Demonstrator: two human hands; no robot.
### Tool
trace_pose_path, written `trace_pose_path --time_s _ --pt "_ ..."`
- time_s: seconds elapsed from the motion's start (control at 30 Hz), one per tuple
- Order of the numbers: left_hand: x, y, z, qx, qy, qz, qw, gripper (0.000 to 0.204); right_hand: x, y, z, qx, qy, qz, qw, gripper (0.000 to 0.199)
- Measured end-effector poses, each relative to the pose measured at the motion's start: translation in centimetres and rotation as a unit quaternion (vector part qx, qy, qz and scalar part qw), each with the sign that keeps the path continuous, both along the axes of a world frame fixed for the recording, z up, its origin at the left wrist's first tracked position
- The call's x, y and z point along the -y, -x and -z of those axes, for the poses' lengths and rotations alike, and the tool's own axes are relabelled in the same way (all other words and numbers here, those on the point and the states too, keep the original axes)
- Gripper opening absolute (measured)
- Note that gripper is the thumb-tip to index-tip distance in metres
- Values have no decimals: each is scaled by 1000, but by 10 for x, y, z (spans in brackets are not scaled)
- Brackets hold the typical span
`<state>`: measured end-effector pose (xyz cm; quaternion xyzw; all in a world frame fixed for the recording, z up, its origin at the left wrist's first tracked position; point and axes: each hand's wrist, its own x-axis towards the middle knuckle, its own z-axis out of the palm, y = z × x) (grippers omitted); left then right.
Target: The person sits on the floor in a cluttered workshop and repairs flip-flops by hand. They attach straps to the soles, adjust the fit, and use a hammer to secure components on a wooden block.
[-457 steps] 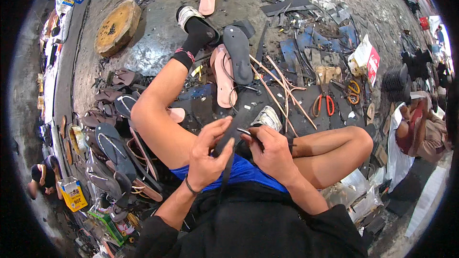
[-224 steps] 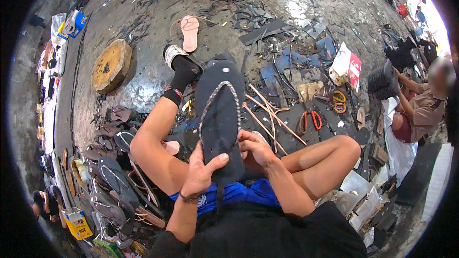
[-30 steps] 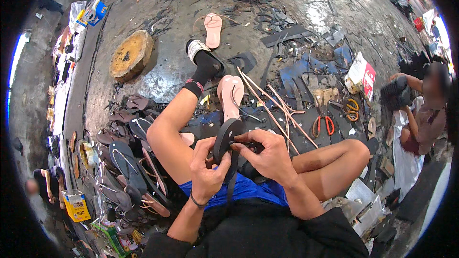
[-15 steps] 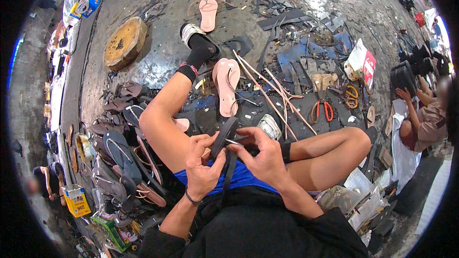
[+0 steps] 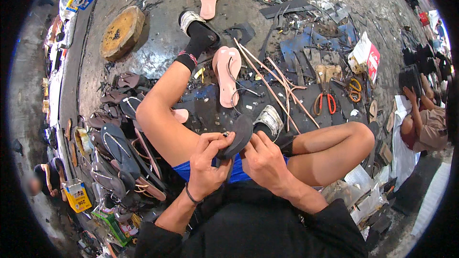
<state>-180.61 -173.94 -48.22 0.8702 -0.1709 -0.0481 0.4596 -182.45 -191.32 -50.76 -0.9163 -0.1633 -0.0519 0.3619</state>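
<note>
Both hands over lap, gripping dark sole (image 5: 235, 137). Left hand (image 5: 206, 167) curled round its lower edge, thumb on top. Right hand (image 5: 264, 162) pinching its right side. Pink sandals (image 5: 226, 74) on floor beyond knee; scissors (image 5: 324, 102) well right.

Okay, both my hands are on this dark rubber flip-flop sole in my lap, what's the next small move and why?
Probably press the strap end down into the dark rubber flip-flop sole with your left hand while your right hand braces the edge. The left fingertips already pinch something small at the sole's rim, and the sole is tilted up between both hands, so it looks only partly seated.
</note>
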Motion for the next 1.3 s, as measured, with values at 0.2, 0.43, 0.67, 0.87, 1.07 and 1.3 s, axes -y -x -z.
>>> trace_pose_path --time_s 0.2,0.43,0.67,0.87,1.07,1.3 --pt "6 37 22 -29 240 -81 967 44 24 22 -23 -31 -43 -22 998 30" --pt "8 41 15 -51 209 -12 976 30 23 49 -17 -54 -64 36 996 27" --pt "-6 8 -18 -121 176 -150 965 59 41 13 -48 -467 -448 -11 762 18" --pt "-21 -32 1 147 7 125 981 23 17 -28 -35 -314 -296 2 902 16" --pt "-30 -29 41 -273 440 -122 847 16 7 -34 4 -129 -191 116 966 40" --pt "-51 -35 77 -331 527 -331 709 15 29 -49 59 -260 -385 147 873 35"
